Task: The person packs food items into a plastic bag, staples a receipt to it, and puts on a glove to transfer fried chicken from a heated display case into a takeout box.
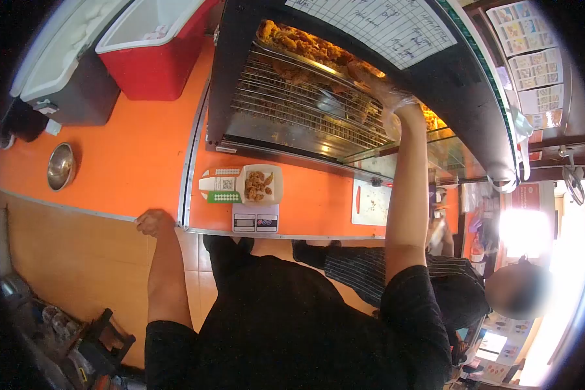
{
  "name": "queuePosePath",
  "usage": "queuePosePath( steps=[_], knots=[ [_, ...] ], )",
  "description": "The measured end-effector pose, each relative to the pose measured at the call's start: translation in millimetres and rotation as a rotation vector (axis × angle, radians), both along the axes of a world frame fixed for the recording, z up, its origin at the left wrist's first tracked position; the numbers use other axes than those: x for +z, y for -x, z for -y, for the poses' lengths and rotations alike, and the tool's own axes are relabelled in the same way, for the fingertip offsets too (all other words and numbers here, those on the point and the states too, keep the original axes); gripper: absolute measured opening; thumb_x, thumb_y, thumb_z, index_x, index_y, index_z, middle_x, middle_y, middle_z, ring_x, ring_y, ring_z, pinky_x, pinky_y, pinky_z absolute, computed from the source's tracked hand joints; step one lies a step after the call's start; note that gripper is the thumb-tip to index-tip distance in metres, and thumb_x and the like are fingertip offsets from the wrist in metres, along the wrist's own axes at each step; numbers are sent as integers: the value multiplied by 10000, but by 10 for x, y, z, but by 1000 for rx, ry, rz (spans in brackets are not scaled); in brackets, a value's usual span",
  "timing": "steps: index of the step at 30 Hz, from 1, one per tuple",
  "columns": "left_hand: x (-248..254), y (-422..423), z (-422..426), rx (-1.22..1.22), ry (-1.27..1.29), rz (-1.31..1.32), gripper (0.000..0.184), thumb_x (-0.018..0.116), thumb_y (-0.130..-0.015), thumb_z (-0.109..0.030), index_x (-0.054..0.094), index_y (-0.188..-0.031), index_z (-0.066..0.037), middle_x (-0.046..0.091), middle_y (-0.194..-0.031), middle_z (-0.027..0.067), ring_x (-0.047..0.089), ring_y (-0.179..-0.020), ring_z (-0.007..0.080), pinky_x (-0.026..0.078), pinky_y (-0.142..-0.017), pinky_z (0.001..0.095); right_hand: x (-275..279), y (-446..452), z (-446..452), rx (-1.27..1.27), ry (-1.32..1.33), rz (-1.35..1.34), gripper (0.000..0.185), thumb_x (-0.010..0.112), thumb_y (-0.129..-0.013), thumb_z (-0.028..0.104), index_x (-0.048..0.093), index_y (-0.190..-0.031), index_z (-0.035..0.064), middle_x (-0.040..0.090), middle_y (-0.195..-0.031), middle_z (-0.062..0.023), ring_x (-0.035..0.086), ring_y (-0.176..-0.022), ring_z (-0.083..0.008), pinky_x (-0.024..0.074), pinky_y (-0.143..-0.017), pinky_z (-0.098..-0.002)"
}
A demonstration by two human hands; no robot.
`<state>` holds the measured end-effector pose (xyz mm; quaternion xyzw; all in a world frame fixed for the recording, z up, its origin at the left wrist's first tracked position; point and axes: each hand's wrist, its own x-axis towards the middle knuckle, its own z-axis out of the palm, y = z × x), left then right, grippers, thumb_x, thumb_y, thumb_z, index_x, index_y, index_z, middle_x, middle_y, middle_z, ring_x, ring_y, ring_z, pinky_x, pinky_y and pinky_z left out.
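My right hand, in a clear plastic glove, reaches through the open side of a glass-fronted food warmer. It is close to the fried chicken on the upper rack; its fingers are blurred and partly hidden, so I cannot tell whether it holds a piece. My left hand rests on the orange counter's metal-trimmed edge with its fingers curled in. On the counter below the warmer lies an open paper food box with small fried pieces inside and its printed lid folded back to the left.
A steel bowl sits on the left counter, below a red cooler and a grey cooler. A white cutting board lies right of the food box. Another person in dark clothes stands at my right.
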<state>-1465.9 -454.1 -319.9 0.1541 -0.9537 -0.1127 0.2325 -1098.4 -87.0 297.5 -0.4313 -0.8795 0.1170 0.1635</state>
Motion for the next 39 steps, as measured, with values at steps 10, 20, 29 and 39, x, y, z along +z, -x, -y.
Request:
queuePosePath(
  steps=[10, 20, 29, 39],
  knots=[
    [1470, -345, -324, 103, -335, 395, 469, 317, -1025, -392, 495, -1116, 32, 590, -1051, 274, 637, -937, 416, 576, -712, 525, -95, -150, -228, -132, -112, 85, 564, 521, -988, 478, 493, -1405, 98, 513, -1429, -176, 481, -1284, -293, 351, -1103, -380],
    [1649, -375, -276, 29, -395, 582, 486, 375, -997, -329, 365, -1239, 92, 518, -1175, 296, 628, -966, 416, 573, -782, 503, -467, -537, -170, -100, -883, 563, 410, 580, -946, 329, 597, -1254, 59, 623, -1252, -178, 565, -1170, -384, 441, -977, -450],
    [974, -212, -206, 122, -494, 304, 482, 336, -1004, -385, 486, -1139, 52, 619, -990, 278, 652, -853, 452, 553, -751, 570, -1002, -283, 1441, -246, 217, -705, 445, 600, -967, 294, 541, -1340, 58, 531, -1351, -238, 519, -1257, -361, 435, -1020, -518],
    [1458, -297, -241, 31, -542, 436, 539, 342, -1006, -427, 440, -1185, 72, 531, -1152, 301, 609, -1032, 417, 544, -828, 539, -2449, 52, 1480, -183, 776, -226, 258, 620, -954, 111, 542, -1185, 28, 637, -1091, -130, 652, -925, -190, 555, -747, -339]
  ],
)
